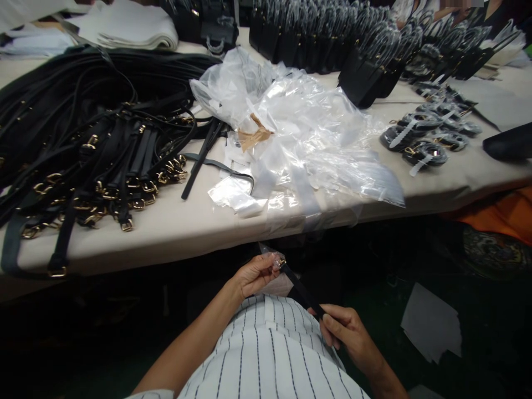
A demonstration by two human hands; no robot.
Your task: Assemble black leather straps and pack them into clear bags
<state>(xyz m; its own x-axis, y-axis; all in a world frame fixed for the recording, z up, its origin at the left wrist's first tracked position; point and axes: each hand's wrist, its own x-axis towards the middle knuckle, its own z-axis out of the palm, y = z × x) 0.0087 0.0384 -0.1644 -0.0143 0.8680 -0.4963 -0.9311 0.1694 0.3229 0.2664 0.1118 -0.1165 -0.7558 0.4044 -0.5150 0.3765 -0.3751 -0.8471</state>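
Between my two hands, just in front of the striped shirt, stretches a black strap [300,287] with a gold buckle at its upper end. My left hand [255,274] pinches a piece of clear plastic film [274,259] at the buckle end. Lower on the strap, my right hand [343,328] is closed with thumb and fingers around it. On the table edge above lies a heap of clear plastic bags [307,133] with a torn brown scrap [254,134] on top.
Many black straps with gold buckles [124,149] cover the table's left side. Black handbags with wrapped handles [299,44] stand in rows at the back. Coiled, wrapped straps [432,130] lie at the right. A person [415,10] is behind them. Below, a pale sheet [432,321] lies on the floor.
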